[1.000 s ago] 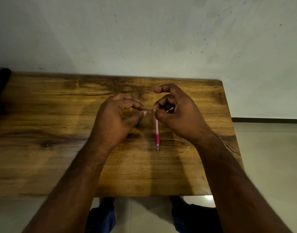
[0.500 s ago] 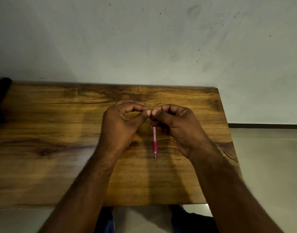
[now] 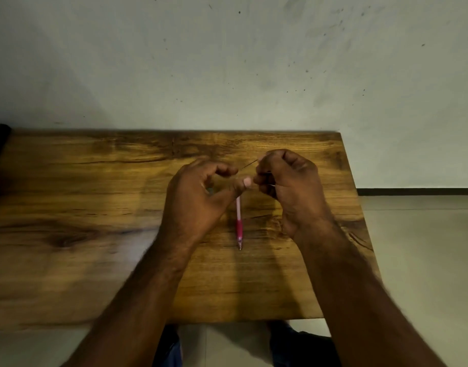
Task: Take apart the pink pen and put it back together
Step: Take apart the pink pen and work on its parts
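The long pink plastic pen [image 3: 238, 221] hangs point-down over the brown wooden table [image 3: 95, 207], the right hand [image 3: 288, 189] pinching its top and the left hand [image 3: 198, 197] curled beside, so I think it's not finished.

wall: pale grey-green plaster wall [image 3: 227, 62], dark specks | bench: brown grained wooden bench [image 3: 82, 207] against it | floor: light tiled floor [image 3: 426, 247], dark skirting strip [image 3: 418, 192] | light: dim

I can read no lettering, label, brand, number or sign anywhere, neither on the slim pink plastic pen [image 3: 238, 218] nor on the brown wooden table [image 3: 95, 207].
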The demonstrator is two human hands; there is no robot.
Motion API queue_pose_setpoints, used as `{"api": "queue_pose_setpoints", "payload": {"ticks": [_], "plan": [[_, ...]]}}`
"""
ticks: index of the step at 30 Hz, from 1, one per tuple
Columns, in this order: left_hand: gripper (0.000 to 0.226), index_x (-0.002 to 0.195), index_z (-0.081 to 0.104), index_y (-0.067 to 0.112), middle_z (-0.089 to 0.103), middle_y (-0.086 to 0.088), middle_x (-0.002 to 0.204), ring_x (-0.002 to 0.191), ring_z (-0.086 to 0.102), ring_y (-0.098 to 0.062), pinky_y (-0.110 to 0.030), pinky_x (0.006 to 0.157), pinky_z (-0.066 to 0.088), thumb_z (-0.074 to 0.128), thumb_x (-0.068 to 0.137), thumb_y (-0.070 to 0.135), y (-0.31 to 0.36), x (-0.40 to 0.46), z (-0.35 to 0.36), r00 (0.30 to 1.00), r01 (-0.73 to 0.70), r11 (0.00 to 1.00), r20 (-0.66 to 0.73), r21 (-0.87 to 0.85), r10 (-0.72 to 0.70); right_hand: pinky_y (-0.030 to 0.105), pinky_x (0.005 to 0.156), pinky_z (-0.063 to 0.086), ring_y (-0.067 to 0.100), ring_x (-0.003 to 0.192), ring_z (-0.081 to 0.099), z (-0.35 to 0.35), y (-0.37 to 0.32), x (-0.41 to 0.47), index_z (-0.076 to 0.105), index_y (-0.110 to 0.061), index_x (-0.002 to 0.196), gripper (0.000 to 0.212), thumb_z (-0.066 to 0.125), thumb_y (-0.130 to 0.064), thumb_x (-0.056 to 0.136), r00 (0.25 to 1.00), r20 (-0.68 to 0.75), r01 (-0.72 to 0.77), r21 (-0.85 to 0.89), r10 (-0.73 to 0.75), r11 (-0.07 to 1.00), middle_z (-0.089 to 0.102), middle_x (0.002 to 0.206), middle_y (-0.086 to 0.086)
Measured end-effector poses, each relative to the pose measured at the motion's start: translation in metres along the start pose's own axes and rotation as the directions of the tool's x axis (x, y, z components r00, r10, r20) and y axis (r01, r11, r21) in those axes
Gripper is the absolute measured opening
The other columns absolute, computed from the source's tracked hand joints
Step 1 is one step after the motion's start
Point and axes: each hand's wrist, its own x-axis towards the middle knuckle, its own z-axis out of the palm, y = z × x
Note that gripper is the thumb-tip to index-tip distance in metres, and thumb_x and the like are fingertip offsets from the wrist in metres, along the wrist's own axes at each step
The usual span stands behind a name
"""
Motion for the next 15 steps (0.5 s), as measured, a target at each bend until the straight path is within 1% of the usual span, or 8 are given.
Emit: {"api": "queue_pose_setpoints", "payload": {"ticks": [1,3,5,6,8,11,13,15], "plan": [[0.033,0.094,0.076,0.034,0.068,0.019,0.089,0.088,0.062,0.006,-0.021,0.068,0.048,0.073,0.079,0.063,0.000,-0.002,0.002,1.000,0.007,0.998,0.002,0.057,-0.007,0.023,0.057,0.052,0.013,0.066,0.064,-0.003,-0.002,0.002,0.070,-0.014,0.079,0.015,0.063,-0.011,0.091,0.999,-0.043,0.008,0.005,-0.008,1.000,0.065,0.070,0.000],[0.027,0.080,0.071,0.034,0.062,0.019,0.073,0.072,0.057,0.004,-0.021,0.059,0.040,0.075,0.080,0.061,0.000,-0.006,0.008,1.000,0.011,0.981,0.023,0.195,-0.016,0.023,0.055,0.050,0.012,0.064,0.063,-0.009,-0.004,0.005,0.070,-0.015,0.079,0.016,0.061,-0.011,0.092,0.993,-0.114,0.010,0.015,-0.009,1.000,0.064,0.069,-0.001],[0.035,0.064,0.062,0.034,0.055,0.019,0.059,0.058,0.052,0.004,-0.019,0.053,0.031,0.079,0.077,0.061,0.000,-0.010,0.013,0.997,0.023,0.936,0.063,0.350,-0.048,0.023,0.055,0.049,0.011,0.062,0.063,-0.013,-0.005,0.008,0.070,-0.016,0.078,0.018,0.060,-0.012,0.093,0.988,-0.155,0.001,0.019,0.002,1.000,0.064,0.068,-0.002],[0.041,0.060,0.060,0.032,0.055,0.017,0.055,0.055,0.051,0.003,-0.020,0.053,0.030,0.080,0.076,0.064,-0.001,-0.011,0.016,0.994,0.033,0.911,0.078,0.412,-0.071,0.023,0.056,0.049,0.011,0.061,0.063,-0.014,-0.005,0.008,0.069,-0.016,0.078,0.018,0.060,-0.013,0.093,0.986,-0.164,-0.005,0.021,0.008,1.000,0.063,0.067,-0.003],[0.044,0.059,0.063,0.028,0.058,0.014,0.054,0.054,0.055,-0.004,-0.024,0.056,0.035,0.078,0.074,0.067,-0.003,-0.012,0.017,0.991,0.044,0.870,0.089,0.492,-0.101,0.024,0.056,0.048,0.011,0.061,0.063,-0.013,-0.004,0.008,0.069,-0.017,0.078,0.017,0.061,-0.014,0.093,0.986,-0.167,-0.013,0.020,0.016,1.000,0.063,0.066,-0.003],[0.038,0.064,0.069,0.028,0.061,0.013,0.056,0.057,0.057,-0.003,-0.028,0.064,0.044,0.080,0.075,0.062,-0.004,-0.012,0.017,0.986,0.070,0.869,0.099,0.489,-0.135,0.024,0.057,0.049,0.012,0.063,0.064,-0.010,-0.002,0.007,0.069,-0.018,0.076,0.018,0.061,-0.015,0.092,0.988,-0.156,-0.010,0.002,0.011,1.000,0.064,0.068,-0.003],[0.030,0.066,0.071,0.028,0.063,0.014,0.057,0.057,0.059,0.000,-0.026,0.063,0.048,0.083,0.075,0.054,-0.001,-0.012,0.018,0.978,0.108,0.889,0.110,0.445,-0.174,0.024,0.057,0.050,0.011,0.064,0.065,-0.009,-0.002,0.007,0.069,-0.017,0.077,0.017,0.061,-0.016,0.092,0.989,-0.149,-0.014,0.002,0.014,1.000,0.065,0.069,-0.003],[0.026,0.063,0.069,0.029,0.063,0.013,0.054,0.053,0.060,-0.001,-0.022,0.058,0.046,0.083,0.075,0.047,0.001,-0.012,0.016,0.975,0.137,0.922,0.115,0.363,-0.191,0.024,0.056,0.051,0.013,0.064,0.067,-0.008,-0.003,0.007,0.068,-0.015,0.079,0.017,0.060,-0.015,0.094,0.991,-0.132,-0.022,0.033,0.026,0.999,0.066,0.070,-0.002]]}}
